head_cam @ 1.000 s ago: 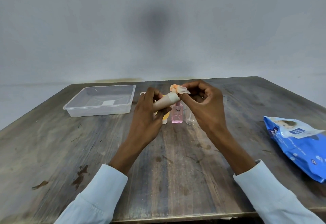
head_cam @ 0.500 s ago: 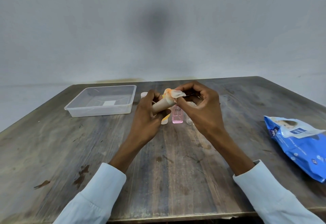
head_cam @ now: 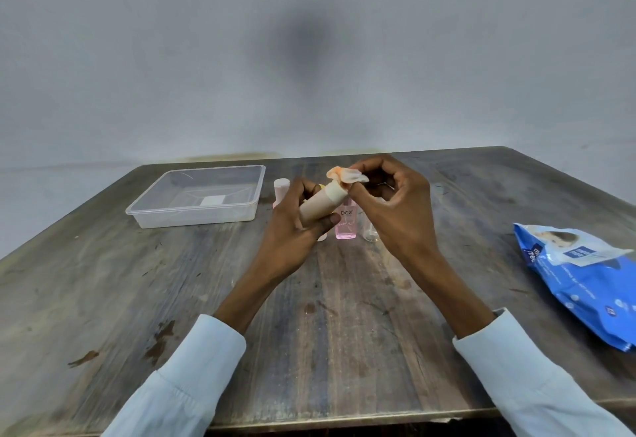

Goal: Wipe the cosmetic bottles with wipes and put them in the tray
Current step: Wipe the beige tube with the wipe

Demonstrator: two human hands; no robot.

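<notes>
While the beige tube (head_cam: 320,207) lies slanted in the left hand (head_cam: 292,233), its white cap end points up toward the right hand (head_cam: 395,209), which pinches a crumpled, orange-stained wipe (head_cam: 347,176) against that end. The left fingers (head_cam: 332,220) are clenched round the lower body of the tube, thumb underneath; the right fingertips (head_cam: 354,192) are closed on the wipe, just above the cap.

To do this well, I'd say the left fingers should turn the tube a little at a time so the wipe passes round the whole cap, then slide down the barrel toward the gripping fingers. The grip will need shifting, since the part under those fingers cannot be cleaned as held. The wipe looks soiled on one fold; a cleaner fold would be better against the tube.

Just behind the knuckles stand a pink glass bottle (head_cam: 346,228), a clear small bottle (head_cam: 371,231) and a pale pink-capped bottle (head_cam: 281,188), not yet moved. Left of the left fingers sits the clear plastic tray (head_cam: 165,219), holding no bottles. Well off to the right of the right fingers lies the blue wipes pack (head_cam: 585,285).
</notes>
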